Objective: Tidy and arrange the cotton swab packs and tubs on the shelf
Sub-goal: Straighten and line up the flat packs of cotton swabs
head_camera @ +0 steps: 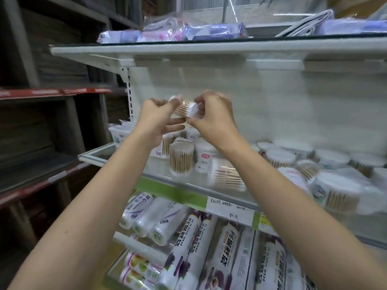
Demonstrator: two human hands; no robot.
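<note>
Both hands were raised above the middle shelf (117, 152), and between them they held one small pack of cotton swabs (185, 108); the left hand (156, 120) pinched its left end with curled fingers, and the right hand (211, 118) gripped its right end, so neither hand was free. The pack was in the air, well above the goods below, not yet put down.

On the shelf under the hands the work seemed only partly done; at the left some flat packs (120, 132) stood close together, and one round bundle of swabs (181, 158) stood upright near the front edge; just to its right another bundle (227, 174) lay on its side. Further right the tubs (333, 193) were crowded, some upright and some tilted, without a clear row. I judged that the held pack still needed its place, and that the lying bundle and the leaning tubs remained to be straightened.
</note>
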